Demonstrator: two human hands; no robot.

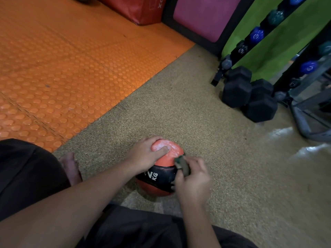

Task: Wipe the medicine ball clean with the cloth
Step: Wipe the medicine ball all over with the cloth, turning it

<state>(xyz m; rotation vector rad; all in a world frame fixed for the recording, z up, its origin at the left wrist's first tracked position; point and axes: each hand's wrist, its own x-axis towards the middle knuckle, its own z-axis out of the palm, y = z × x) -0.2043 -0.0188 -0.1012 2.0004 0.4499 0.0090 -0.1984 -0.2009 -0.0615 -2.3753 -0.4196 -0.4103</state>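
Right hand [194, 183] gripping half-hidden cloth [182, 166]

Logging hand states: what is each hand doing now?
Left hand: grips the medicine ball.
Right hand: closed on the cloth, against the ball.
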